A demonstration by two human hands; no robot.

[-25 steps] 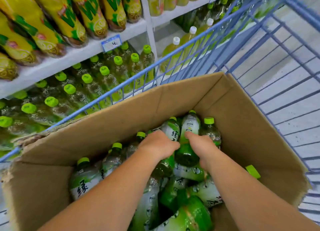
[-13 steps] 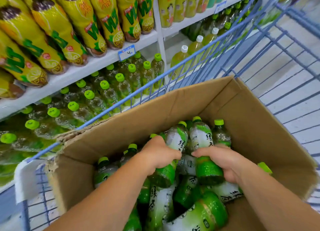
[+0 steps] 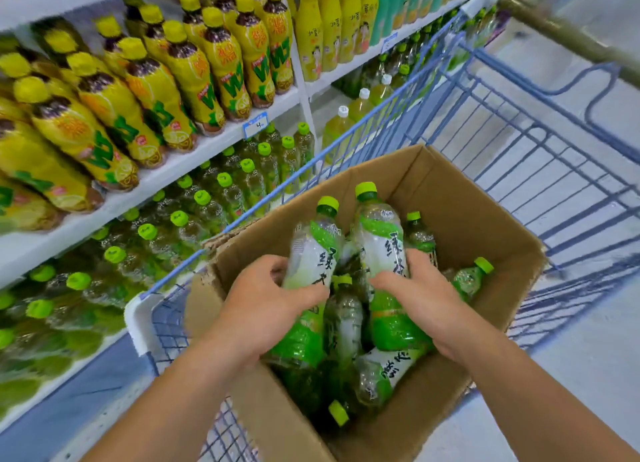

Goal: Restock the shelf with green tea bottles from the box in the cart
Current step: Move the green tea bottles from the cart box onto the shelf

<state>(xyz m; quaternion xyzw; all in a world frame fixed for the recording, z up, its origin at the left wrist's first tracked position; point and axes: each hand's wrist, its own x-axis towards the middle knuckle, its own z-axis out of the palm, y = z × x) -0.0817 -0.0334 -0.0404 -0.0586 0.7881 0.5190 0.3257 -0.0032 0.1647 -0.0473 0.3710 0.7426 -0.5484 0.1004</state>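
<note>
One clear plastic, lime-capped green tea bottle (image 3: 313, 250) is gripped by the left hand (image 3: 266, 309); a second such bottle (image 3: 381, 240) by the right hand (image 3: 419, 288). Both are raised, caps up, over loose bottles (image 3: 388, 375) in the open brown cardboard box (image 3: 467, 219), inside the blue wire cart (image 3: 519, 143) beside the white shelf (image 3: 194, 157).

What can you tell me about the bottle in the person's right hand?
It is a clear plastic bottle with a green cap and a white-and-green label bearing dark characters; its lower part looks green. The right hand grips its middle, fingers curled round the label. It leans cap up and away, over the other bottles in the brown cardboard box, close beside a similar bottle gripped by the left hand.
</note>
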